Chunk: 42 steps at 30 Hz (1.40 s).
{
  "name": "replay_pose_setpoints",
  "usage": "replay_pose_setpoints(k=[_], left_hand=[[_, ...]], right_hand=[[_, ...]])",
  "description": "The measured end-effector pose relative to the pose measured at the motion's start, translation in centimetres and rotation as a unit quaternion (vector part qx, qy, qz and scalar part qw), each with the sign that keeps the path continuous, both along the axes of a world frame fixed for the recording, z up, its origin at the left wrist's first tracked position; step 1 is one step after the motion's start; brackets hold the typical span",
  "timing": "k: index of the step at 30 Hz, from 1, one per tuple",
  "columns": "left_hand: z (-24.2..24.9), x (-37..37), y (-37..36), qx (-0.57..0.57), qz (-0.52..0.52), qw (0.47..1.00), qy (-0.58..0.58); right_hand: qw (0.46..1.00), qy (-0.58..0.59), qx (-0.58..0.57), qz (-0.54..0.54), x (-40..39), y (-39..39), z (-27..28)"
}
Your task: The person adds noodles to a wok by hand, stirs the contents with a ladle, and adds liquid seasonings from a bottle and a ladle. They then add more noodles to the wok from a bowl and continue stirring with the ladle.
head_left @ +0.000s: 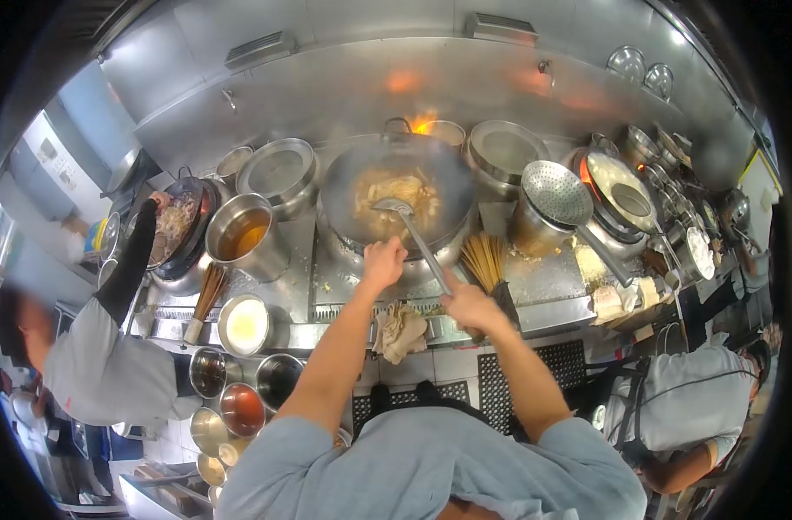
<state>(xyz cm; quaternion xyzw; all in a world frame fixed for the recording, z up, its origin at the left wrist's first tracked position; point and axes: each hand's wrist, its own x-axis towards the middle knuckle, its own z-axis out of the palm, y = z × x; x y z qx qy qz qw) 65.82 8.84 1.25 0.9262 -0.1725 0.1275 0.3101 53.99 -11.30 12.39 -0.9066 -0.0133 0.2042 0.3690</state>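
Note:
In the middle of the range a large dark wok (333,204) holds browned, wet-looking food (405,186), with steam over it. My left hand (385,263) is closed at the wok's near rim, and its fingers hide the part they grip. My right hand (472,308) is wrapped round the handle of a long metal ladle (422,245). The ladle's bowl rests in the food, left of the wok's middle. Just below my left hand a crumpled beige cloth (400,334) hangs at the counter's front edge. Right of the wok stands a bamboo brush (485,257).
Flames (424,122) rise behind the wok. A pot of amber liquid (243,234) stands left; a perforated strainer (556,192) lies over a pot at right. Co-workers stand on both sides, one in a grey shirt (110,368) at left. Several sauce pots, including a red one (243,409), sit lower left.

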Motion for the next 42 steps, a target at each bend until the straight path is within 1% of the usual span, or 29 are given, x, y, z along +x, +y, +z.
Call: replay_pose_setpoints(k=[2,3,6,9,11,13,15,16,17,20,24,25,28,29,30,32,33,35,36,38,41,42], left_hand=[[0.1,-0.2,0.0,0.018,0.011,1.0,0.021],[0.5,0.0,-0.2,0.026,0.017,0.999,0.029],[1.3,-0.9,-0.7,0.01,0.02,0.999,-0.042],[0.6,0.2,-0.1,-0.007,0.0,0.998,0.055],[-0.4,0.7,0.2,0.013,0.017,0.999,0.049],[0.3,0.3,-0.4,0.012,0.025,0.999,0.032],[1.2,-0.8,-0.8,-0.004,0.028,1.0,0.007],[1.7,-0.6,-1.0,-0.002,0.026,1.0,0.007],[1.9,-0.9,-1.0,0.001,0.024,1.0,0.01],[0.7,0.1,-0.6,0.021,0.037,0.999,0.025],[1.7,-0.9,-1.0,0.024,0.029,0.999,0.026],[1.6,-1.0,-1.0,0.021,0.023,0.999,0.033],[1.7,-0.4,-0.5,0.022,0.019,0.999,0.043],[1.6,-0.4,-0.6,0.028,0.025,0.998,0.047],[1.6,-0.4,-0.8,0.032,0.031,0.998,0.049],[2.8,-1.1,-1.3,0.029,0.022,0.999,0.032],[3.0,-1.7,-1.3,0.028,0.019,0.999,0.026],[1.6,-0.7,-0.7,0.039,0.023,0.998,0.04],[1.1,-0.2,-0.6,0.044,0.024,0.998,0.046],[1.9,-0.8,-0.6,0.042,0.026,0.998,0.047],[2.9,-0.6,-0.8,0.058,0.022,0.997,0.038],[2.4,-1.1,-0.5,0.067,0.025,0.997,0.04]], right_hand=[[0.995,0.038,0.096,-0.004,-0.1,-2.7,1.9],[0.992,0.048,0.111,-0.03,0.4,-3.3,2.3],[0.995,-0.054,0.055,-0.066,1.8,-2.4,3.6],[0.998,-0.055,0.004,0.015,4.7,-2.8,-0.1],[0.999,-0.022,-0.019,0.031,1.7,-2.7,0.9],[0.997,0.01,-0.069,0.041,0.9,-3.2,2.2],[0.998,-0.015,-0.056,0.023,2.3,-2.8,-0.5],[0.998,-0.031,-0.049,0.013,2.8,-2.0,-0.3],[0.997,-0.018,-0.069,0.014,2.5,-1.0,-0.1],[0.998,-0.037,-0.032,0.034,0.7,-1.3,-0.8],[0.998,0.04,0.035,-0.033,2.6,-3.0,0.4],[0.999,0.026,0.015,-0.029,2.1,-1.7,1.2],[0.999,-0.015,0.03,0.0,0.4,-0.4,-0.3],[0.997,0.038,0.072,-0.013,0.4,-1.8,0.2],[0.987,0.069,0.144,-0.028,1.0,-3.6,-0.5],[0.986,0.062,0.145,-0.044,2.9,-4.8,-2.2],[0.99,0.028,0.126,-0.058,3.1,-4.4,-1.9],[0.992,-0.039,0.088,-0.082,3.0,-2.3,-1.2],[0.992,-0.023,0.097,-0.078,2.2,-1.6,0.0],[0.991,0.007,0.113,-0.073,0.2,-1.0,2.9],[0.983,0.068,0.171,-0.021,-0.7,-2.7,2.5],[0.988,0.053,0.144,-0.024,-1.6,-3.0,2.6]])
